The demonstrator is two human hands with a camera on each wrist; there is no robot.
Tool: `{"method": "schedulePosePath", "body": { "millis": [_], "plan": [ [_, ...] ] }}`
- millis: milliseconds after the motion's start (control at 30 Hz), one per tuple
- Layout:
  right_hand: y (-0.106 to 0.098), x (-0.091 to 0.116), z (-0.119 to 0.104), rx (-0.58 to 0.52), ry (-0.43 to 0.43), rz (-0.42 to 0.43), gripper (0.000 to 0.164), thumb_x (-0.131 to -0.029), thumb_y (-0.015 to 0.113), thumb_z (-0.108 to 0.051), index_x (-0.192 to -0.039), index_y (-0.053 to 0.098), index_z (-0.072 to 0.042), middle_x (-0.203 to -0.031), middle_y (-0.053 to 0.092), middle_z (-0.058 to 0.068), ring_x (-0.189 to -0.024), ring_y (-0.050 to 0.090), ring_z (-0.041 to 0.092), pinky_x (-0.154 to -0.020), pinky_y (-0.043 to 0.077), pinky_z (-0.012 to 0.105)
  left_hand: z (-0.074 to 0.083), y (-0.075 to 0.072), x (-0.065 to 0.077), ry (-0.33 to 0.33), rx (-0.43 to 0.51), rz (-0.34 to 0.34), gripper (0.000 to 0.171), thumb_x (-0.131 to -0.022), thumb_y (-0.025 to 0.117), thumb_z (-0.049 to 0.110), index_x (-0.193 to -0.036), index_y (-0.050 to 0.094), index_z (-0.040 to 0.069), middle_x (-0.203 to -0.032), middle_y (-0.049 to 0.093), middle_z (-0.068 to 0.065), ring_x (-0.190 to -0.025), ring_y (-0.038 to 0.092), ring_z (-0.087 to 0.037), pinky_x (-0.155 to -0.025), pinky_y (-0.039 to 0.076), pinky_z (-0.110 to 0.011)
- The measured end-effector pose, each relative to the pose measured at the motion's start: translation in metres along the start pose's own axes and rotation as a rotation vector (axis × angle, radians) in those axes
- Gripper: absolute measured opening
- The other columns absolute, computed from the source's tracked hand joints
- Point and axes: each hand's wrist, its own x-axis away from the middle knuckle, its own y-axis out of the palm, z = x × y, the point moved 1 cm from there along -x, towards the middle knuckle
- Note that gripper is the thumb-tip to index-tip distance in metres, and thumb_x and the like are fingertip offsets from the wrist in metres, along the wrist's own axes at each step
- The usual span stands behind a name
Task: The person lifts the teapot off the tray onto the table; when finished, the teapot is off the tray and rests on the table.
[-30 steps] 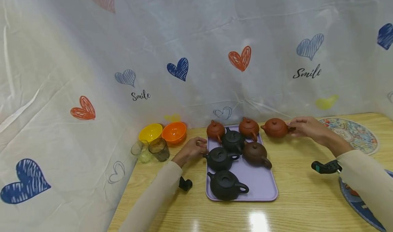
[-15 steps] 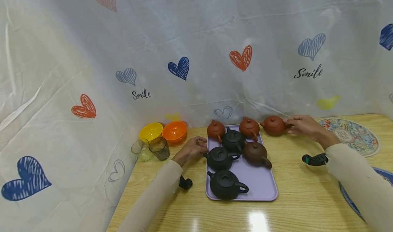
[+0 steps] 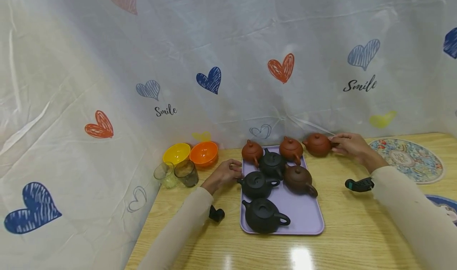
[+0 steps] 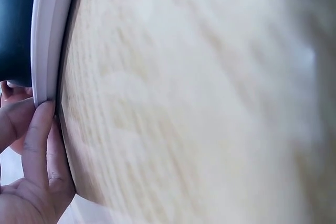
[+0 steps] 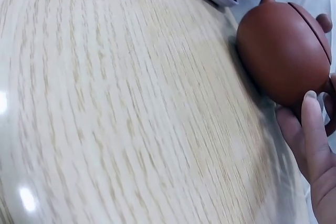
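Observation:
My right hand (image 3: 351, 146) holds a reddish-brown clay teapot (image 3: 318, 145) by its handle, just right of the tray's far corner. In the right wrist view this teapot (image 5: 283, 51) stands close over the wood, its spout toward the tray, with fingers (image 5: 315, 129) at the handle. The left hand (image 3: 224, 174) pinches the left rim of a lilac tray (image 3: 303, 218); the left wrist view shows thumb and fingers at that rim (image 4: 48, 40). Several teapots sit on the tray: black ones (image 3: 262, 215), a dark brown one (image 3: 297, 178) and smaller reddish ones (image 3: 290, 148) at the back.
Yellow (image 3: 176, 153) and orange (image 3: 204, 153) bowls stand at the back left, with two glasses (image 3: 187, 174) before them. A round patterned mat (image 3: 407, 161) lies at the right, a blue one (image 3: 440, 204) nearer. A heart-printed curtain (image 3: 242, 115) hangs behind the table.
My right hand and the reddish teapot have shifted slightly left and back toward the curtain. The left hand stays at the tray's rim, and the other teapots have not moved.

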Motion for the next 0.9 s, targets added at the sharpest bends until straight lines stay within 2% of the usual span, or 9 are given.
{"method": "schedulePosePath", "body": {
  "millis": [167, 300, 400, 467, 567, 633, 700, 900],
  "plan": [
    [0.001, -0.002, 0.003, -0.069, -0.004, -0.004, 0.016, -0.103, 0.057, -0.014, -0.097, 0.071, -0.017, -0.093, 0.072, -0.018, -0.080, 0.071, 0.004, -0.076, 0.060, 0.021, 0.001, 0.001, 0.001, 0.006, -0.015, 0.005, 0.041, -0.089, 0.070, 0.000, -0.128, 0.057, -0.001, -0.109, 0.064, -0.016, -0.086, 0.064, -0.018, -0.081, 0.060, -0.033],
    [0.002, -0.003, 0.006, -0.049, 0.001, 0.016, 0.021, -0.102, 0.058, -0.017, -0.090, 0.073, -0.025, -0.090, 0.070, -0.017, -0.077, 0.070, 0.004, -0.073, 0.060, 0.020, 0.002, 0.001, 0.002, 0.007, -0.026, 0.012, 0.041, -0.090, 0.070, 0.000, -0.129, 0.056, -0.002, -0.110, 0.064, -0.017, -0.087, 0.065, -0.018, -0.082, 0.060, -0.035],
    [0.003, -0.003, 0.007, 0.022, 0.001, 0.038, 0.018, -0.102, 0.059, -0.021, -0.090, 0.071, -0.027, -0.087, 0.069, -0.016, -0.077, 0.070, 0.003, -0.073, 0.060, 0.021, 0.001, 0.001, 0.001, -0.004, -0.031, 0.015, 0.042, -0.090, 0.071, 0.001, -0.129, 0.057, -0.001, -0.111, 0.064, -0.017, -0.087, 0.065, -0.019, -0.083, 0.060, -0.034],
    [0.004, -0.002, 0.007, 0.084, -0.005, 0.049, 0.011, -0.102, 0.059, -0.026, -0.101, 0.069, -0.020, -0.087, 0.069, -0.017, -0.079, 0.070, 0.003, -0.075, 0.061, 0.023, 0.001, 0.002, 0.001, -0.012, -0.034, 0.018, 0.042, -0.090, 0.071, 0.001, -0.129, 0.057, 0.000, -0.110, 0.064, -0.016, -0.087, 0.064, -0.019, -0.082, 0.060, -0.033],
    [0.004, -0.001, 0.007, 0.195, -0.017, 0.067, 0.040, -0.102, 0.058, -0.035, -0.128, 0.058, -0.005, -0.087, 0.066, -0.020, -0.083, 0.071, 0.003, -0.078, 0.062, 0.027, 0.000, 0.002, 0.001, -0.013, -0.028, 0.018, 0.042, -0.090, 0.071, 0.001, -0.129, 0.057, 0.000, -0.110, 0.064, -0.016, -0.088, 0.064, -0.019, -0.081, 0.060, -0.033],
    [0.005, 0.002, 0.007, 0.245, -0.022, 0.080, 0.059, -0.101, 0.058, -0.039, -0.140, 0.046, 0.005, -0.088, 0.066, -0.022, -0.084, 0.072, 0.004, -0.079, 0.062, 0.029, -0.001, 0.003, 0.001, -0.010, -0.023, 0.018, 0.042, -0.090, 0.071, 0.001, -0.129, 0.057, 0.000, -0.111, 0.064, -0.016, -0.088, 0.064, -0.018, -0.081, 0.060, -0.033],
    [0.004, 0.005, 0.006, 0.269, -0.033, 0.100, 0.067, -0.101, 0.058, -0.040, -0.143, 0.040, 0.008, -0.087, 0.067, -0.021, -0.084, 0.072, 0.005, -0.077, 0.062, 0.031, -0.002, 0.003, 0.001, -0.002, -0.022, 0.019, 0.042, -0.090, 0.071, 0.001, -0.129, 0.057, -0.001, -0.111, 0.064, -0.017, -0.088, 0.065, -0.018, -0.081, 0.060, -0.034],
    [-0.004, 0.018, 0.001, 0.310, -0.093, 0.135, 0.063, -0.102, 0.056, -0.039, -0.142, 0.038, 0.008, -0.089, 0.066, -0.027, -0.083, 0.072, 0.004, -0.076, 0.062, 0.031, -0.002, 0.003, 0.000, 0.017, -0.010, 0.018, 0.042, -0.090, 0.070, -0.001, -0.130, 0.056, -0.003, -0.112, 0.065, -0.019, -0.085, 0.065, -0.017, -0.079, 0.061, -0.033]
  ]
}}
